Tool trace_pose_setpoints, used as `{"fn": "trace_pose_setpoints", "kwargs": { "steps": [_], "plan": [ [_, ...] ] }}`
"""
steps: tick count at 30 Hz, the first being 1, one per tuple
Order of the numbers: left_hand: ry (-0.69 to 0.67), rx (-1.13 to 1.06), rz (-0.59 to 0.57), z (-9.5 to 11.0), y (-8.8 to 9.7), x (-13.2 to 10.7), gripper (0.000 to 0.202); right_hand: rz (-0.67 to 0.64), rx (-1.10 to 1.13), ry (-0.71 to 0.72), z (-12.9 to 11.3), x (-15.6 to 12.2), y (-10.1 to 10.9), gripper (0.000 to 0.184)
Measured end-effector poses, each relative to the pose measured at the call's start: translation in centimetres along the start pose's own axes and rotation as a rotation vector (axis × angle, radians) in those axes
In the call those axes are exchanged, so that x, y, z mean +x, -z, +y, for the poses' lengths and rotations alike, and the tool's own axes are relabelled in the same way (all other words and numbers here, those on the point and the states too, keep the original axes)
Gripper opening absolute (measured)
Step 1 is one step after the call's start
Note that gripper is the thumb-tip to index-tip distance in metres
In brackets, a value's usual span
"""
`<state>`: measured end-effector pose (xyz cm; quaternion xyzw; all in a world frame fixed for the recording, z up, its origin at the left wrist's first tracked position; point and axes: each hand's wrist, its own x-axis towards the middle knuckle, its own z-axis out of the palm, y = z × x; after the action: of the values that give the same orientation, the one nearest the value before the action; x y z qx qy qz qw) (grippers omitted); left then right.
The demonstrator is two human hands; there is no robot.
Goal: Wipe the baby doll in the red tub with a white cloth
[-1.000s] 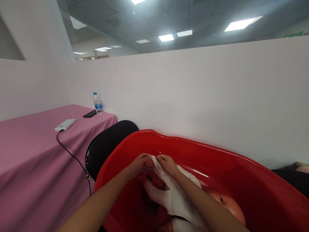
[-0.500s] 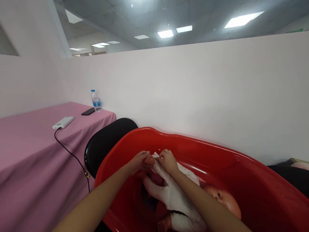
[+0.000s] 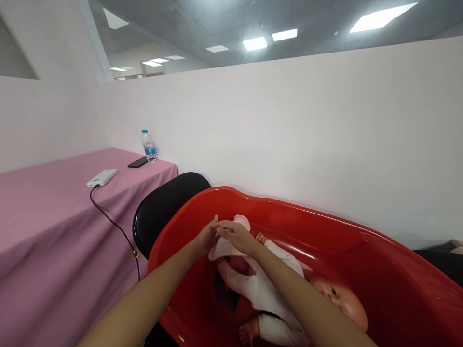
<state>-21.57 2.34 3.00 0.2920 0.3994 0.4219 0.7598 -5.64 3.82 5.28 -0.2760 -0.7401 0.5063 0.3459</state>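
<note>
Doll [image 3: 289, 294] is lying face-up in tub [image 3: 361, 250], head toward right end. White garment [image 3: 260, 289] leg is being pinched at cuff near left end by left hand [image 3: 207, 237] and right hand [image 3: 237, 236]. Foot [image 3: 241, 222] is best being eased through slowly, cloth being kept bunched.

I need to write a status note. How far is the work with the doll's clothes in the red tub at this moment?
Done: the baby doll lies in the red tub, its white garment on the body and one leg. In hand: the left hand and right hand grip the garment's leg end at the raised foot. Left: the other foot and a hand show bare; whether fastenings are closed cannot be seen.
</note>
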Motion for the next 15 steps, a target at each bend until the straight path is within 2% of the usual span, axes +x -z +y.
{"fn": "trace_pose_setpoints", "kwargs": {
  "steps": [2, 3, 6, 9, 13, 15],
  "plan": [
    [-0.039, -0.036, 0.079, 0.0, -0.1, -0.1, 0.061, 0.069, -0.085, 0.013, 1.4, 0.1, -0.4, 0.013],
    [-0.048, -0.045, 0.096, 0.0, -0.1, -0.1, 0.059, 0.137, -0.156, 0.005, 2.1, 0.2, -0.6, 0.014],
    [-0.007, -0.029, 0.064, 0.0, 0.1, -0.3, 0.058, 0.294, -0.33, -0.074, 4.1, 0.2, -0.7, 0.042],
    [0.018, 0.007, 0.075, 0.2, 0.0, -0.6, 0.055, 0.352, -0.424, -0.179, 5.0, -0.4, -0.8, 0.061],
    [0.008, 0.009, 0.075, 0.4, -0.5, -0.9, 0.049, 0.338, -0.666, -0.262, 4.8, -1.6, -0.5, 0.047],
    [0.006, 0.024, 0.04, 0.4, -0.4, -1.0, 0.05, 0.335, -0.689, -0.318, 4.6, -2.0, -0.4, 0.038]
  ]
}}
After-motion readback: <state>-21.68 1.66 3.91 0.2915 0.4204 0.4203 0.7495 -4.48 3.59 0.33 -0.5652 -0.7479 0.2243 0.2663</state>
